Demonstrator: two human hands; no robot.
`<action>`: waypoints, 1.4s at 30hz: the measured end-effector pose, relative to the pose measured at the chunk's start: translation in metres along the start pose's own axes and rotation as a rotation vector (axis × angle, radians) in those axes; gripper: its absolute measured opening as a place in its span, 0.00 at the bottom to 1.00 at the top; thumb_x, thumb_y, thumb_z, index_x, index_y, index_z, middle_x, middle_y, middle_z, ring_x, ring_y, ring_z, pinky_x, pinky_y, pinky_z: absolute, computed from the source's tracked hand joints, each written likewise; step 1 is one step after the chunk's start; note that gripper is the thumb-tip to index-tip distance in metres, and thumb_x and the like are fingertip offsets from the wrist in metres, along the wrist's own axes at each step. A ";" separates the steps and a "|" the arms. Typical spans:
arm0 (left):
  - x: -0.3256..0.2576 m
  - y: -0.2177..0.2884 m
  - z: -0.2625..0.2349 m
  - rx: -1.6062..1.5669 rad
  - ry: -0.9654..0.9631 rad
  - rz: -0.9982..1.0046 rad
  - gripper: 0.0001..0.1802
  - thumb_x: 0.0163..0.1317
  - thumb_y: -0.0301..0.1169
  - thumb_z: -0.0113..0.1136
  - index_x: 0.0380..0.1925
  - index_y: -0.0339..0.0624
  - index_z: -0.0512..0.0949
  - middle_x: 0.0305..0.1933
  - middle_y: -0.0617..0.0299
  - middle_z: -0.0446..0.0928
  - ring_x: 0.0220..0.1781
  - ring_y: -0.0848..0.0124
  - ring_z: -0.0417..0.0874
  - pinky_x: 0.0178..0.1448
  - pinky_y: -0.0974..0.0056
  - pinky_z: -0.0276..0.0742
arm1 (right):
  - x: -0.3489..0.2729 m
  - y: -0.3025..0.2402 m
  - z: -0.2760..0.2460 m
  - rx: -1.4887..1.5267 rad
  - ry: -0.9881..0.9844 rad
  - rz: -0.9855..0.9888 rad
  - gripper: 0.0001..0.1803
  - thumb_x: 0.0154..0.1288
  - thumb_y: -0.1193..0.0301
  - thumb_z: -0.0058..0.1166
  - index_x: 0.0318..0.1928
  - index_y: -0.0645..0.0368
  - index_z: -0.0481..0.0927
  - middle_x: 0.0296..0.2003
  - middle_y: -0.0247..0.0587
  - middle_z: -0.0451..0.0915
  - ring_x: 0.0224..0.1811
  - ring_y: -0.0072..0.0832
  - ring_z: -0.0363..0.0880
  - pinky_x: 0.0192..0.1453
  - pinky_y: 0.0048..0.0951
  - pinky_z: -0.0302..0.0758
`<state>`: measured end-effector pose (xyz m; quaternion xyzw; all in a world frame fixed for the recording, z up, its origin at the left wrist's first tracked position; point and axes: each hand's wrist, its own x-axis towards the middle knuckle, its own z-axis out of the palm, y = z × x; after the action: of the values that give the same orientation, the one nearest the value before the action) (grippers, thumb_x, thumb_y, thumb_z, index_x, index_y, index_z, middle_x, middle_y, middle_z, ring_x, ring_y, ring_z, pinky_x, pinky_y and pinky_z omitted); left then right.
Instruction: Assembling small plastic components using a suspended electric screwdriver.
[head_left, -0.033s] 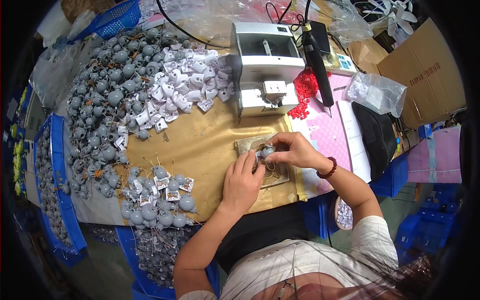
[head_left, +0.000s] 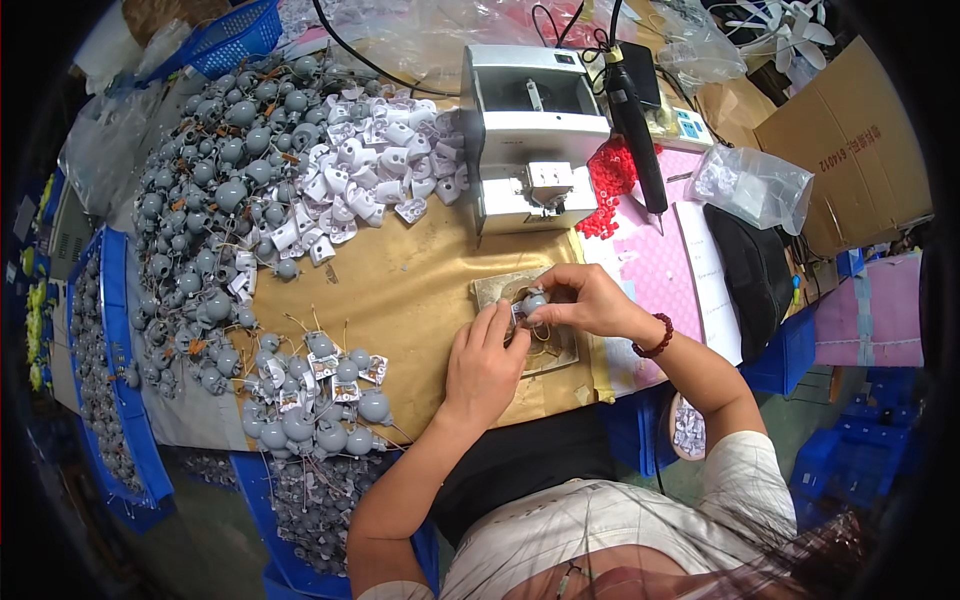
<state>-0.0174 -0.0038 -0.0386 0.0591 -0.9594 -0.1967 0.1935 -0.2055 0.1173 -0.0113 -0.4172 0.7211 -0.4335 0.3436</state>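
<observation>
At frame centre, the right hand (head_left: 585, 298) pinches a small grey motor (head_left: 533, 301) above a worn metal plate (head_left: 500, 288); the left hand (head_left: 484, 362) steadies it with closed fingertips. It looks light and rigid, with delicate wires, so is best gripped by its body.

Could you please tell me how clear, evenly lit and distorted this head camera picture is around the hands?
Head view: even, soft light, no harsh shadows; left hand and right hand on the small grey part are sharp; glare on the clear plastic bag; fisheye bends the table edge, with black corners.
</observation>
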 end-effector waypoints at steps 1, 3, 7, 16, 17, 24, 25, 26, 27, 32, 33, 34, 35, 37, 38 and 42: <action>0.000 0.000 -0.001 -0.005 0.001 -0.002 0.23 0.52 0.26 0.67 0.52 0.43 0.81 0.61 0.49 0.76 0.65 0.54 0.75 0.63 0.52 0.73 | 0.001 -0.004 0.000 -0.090 0.000 -0.013 0.21 0.59 0.65 0.74 0.46 0.68 0.83 0.31 0.43 0.84 0.30 0.26 0.80 0.35 0.30 0.77; 0.000 -0.001 -0.002 -0.015 0.002 -0.007 0.22 0.52 0.26 0.67 0.50 0.43 0.82 0.61 0.49 0.76 0.64 0.54 0.75 0.63 0.52 0.73 | 0.003 -0.013 -0.003 -0.246 -0.004 -0.048 0.21 0.58 0.65 0.74 0.45 0.66 0.83 0.31 0.44 0.84 0.30 0.32 0.81 0.37 0.32 0.77; 0.001 0.000 -0.003 -0.026 0.014 -0.011 0.21 0.52 0.26 0.68 0.48 0.43 0.82 0.60 0.50 0.77 0.64 0.54 0.76 0.62 0.52 0.74 | 0.006 -0.010 -0.003 -0.419 0.003 -0.148 0.22 0.57 0.62 0.73 0.47 0.62 0.83 0.34 0.45 0.82 0.35 0.41 0.82 0.39 0.37 0.78; 0.029 0.009 -0.005 -0.107 0.078 -0.164 0.20 0.53 0.28 0.68 0.48 0.43 0.80 0.48 0.58 0.78 0.52 0.58 0.78 0.54 0.53 0.73 | -0.004 0.004 0.011 -0.417 0.165 -0.192 0.33 0.57 0.62 0.73 0.61 0.56 0.75 0.37 0.41 0.77 0.36 0.35 0.78 0.39 0.35 0.76; 0.032 0.010 -0.003 -0.078 0.080 -0.151 0.21 0.52 0.29 0.68 0.49 0.44 0.79 0.46 0.59 0.78 0.50 0.58 0.78 0.53 0.53 0.73 | -0.004 0.000 0.006 -0.395 0.122 -0.185 0.30 0.58 0.63 0.72 0.60 0.56 0.76 0.39 0.42 0.79 0.39 0.38 0.80 0.42 0.37 0.77; 0.035 0.007 -0.003 0.010 0.052 -0.137 0.20 0.51 0.29 0.68 0.46 0.44 0.79 0.42 0.61 0.78 0.47 0.59 0.78 0.50 0.54 0.73 | 0.059 0.030 -0.127 -0.741 0.930 -0.440 0.31 0.64 0.73 0.60 0.67 0.67 0.68 0.56 0.59 0.75 0.54 0.51 0.76 0.61 0.44 0.72; 0.038 0.009 0.000 -0.003 0.063 -0.120 0.20 0.51 0.29 0.68 0.46 0.44 0.79 0.42 0.61 0.78 0.47 0.59 0.78 0.50 0.54 0.73 | 0.059 0.047 -0.154 -0.679 0.853 -0.290 0.34 0.65 0.71 0.61 0.68 0.68 0.66 0.55 0.60 0.76 0.52 0.49 0.77 0.58 0.43 0.73; 0.039 0.011 0.001 -0.006 0.066 -0.113 0.19 0.51 0.29 0.68 0.46 0.44 0.79 0.42 0.61 0.78 0.47 0.59 0.78 0.50 0.55 0.73 | 0.063 0.064 -0.177 -0.618 0.781 -0.141 0.36 0.65 0.69 0.61 0.70 0.68 0.64 0.53 0.61 0.76 0.50 0.48 0.79 0.56 0.41 0.75; 0.039 0.010 0.002 -0.004 0.068 -0.114 0.19 0.51 0.29 0.68 0.46 0.44 0.79 0.41 0.61 0.78 0.47 0.59 0.78 0.49 0.55 0.73 | 0.065 0.067 -0.183 -0.543 0.712 -0.058 0.36 0.64 0.69 0.62 0.70 0.67 0.65 0.49 0.59 0.79 0.47 0.45 0.80 0.53 0.39 0.76; 0.038 0.010 0.001 -0.013 0.062 -0.137 0.19 0.51 0.28 0.68 0.46 0.43 0.79 0.41 0.60 0.78 0.47 0.58 0.78 0.48 0.55 0.74 | 0.064 0.057 -0.182 -0.426 0.743 -0.084 0.34 0.61 0.69 0.65 0.68 0.59 0.69 0.37 0.48 0.84 0.36 0.32 0.84 0.45 0.31 0.80; 0.038 0.010 0.001 -0.023 0.064 -0.133 0.19 0.51 0.28 0.68 0.46 0.43 0.80 0.41 0.60 0.78 0.46 0.58 0.78 0.48 0.55 0.75 | 0.060 0.055 -0.177 -0.421 0.816 -0.141 0.34 0.61 0.69 0.66 0.67 0.57 0.70 0.36 0.46 0.84 0.35 0.29 0.84 0.44 0.29 0.80; 0.038 0.009 0.002 -0.032 0.072 -0.130 0.19 0.51 0.28 0.68 0.46 0.43 0.80 0.41 0.59 0.78 0.46 0.58 0.78 0.48 0.55 0.75 | 0.057 0.037 -0.171 -0.273 0.840 -0.189 0.33 0.60 0.70 0.67 0.65 0.63 0.71 0.40 0.43 0.85 0.37 0.27 0.84 0.45 0.29 0.80; 0.038 0.009 0.002 -0.036 0.070 -0.132 0.19 0.51 0.27 0.68 0.45 0.43 0.80 0.41 0.59 0.78 0.46 0.57 0.78 0.48 0.54 0.75 | 0.054 0.019 -0.165 -0.245 0.892 -0.266 0.31 0.61 0.73 0.67 0.63 0.65 0.71 0.39 0.39 0.84 0.38 0.27 0.85 0.45 0.28 0.80; 0.036 0.007 0.000 -0.044 0.064 -0.147 0.19 0.51 0.27 0.67 0.45 0.42 0.80 0.40 0.58 0.78 0.46 0.57 0.78 0.48 0.54 0.75 | 0.043 -0.033 -0.146 0.251 0.803 -0.361 0.28 0.63 0.77 0.64 0.63 0.65 0.70 0.40 0.39 0.82 0.40 0.30 0.85 0.47 0.30 0.82; 0.035 0.006 -0.001 -0.048 0.063 -0.149 0.19 0.51 0.27 0.67 0.45 0.42 0.80 0.40 0.58 0.77 0.46 0.57 0.78 0.48 0.54 0.75 | 0.038 -0.056 -0.136 0.474 0.748 -0.424 0.28 0.64 0.80 0.62 0.63 0.64 0.69 0.40 0.39 0.81 0.40 0.32 0.86 0.47 0.32 0.83; 0.037 0.007 -0.002 -0.072 0.071 -0.135 0.19 0.51 0.27 0.67 0.45 0.41 0.80 0.40 0.57 0.78 0.46 0.56 0.78 0.48 0.53 0.75 | 0.051 -0.095 -0.099 0.611 0.513 -0.756 0.34 0.65 0.87 0.55 0.70 0.64 0.58 0.36 0.42 0.80 0.33 0.31 0.84 0.43 0.34 0.84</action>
<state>-0.0504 -0.0051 -0.0214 0.1238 -0.9381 -0.2413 0.2157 -0.2823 0.0791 0.1068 -0.4095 0.4230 -0.8041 0.0825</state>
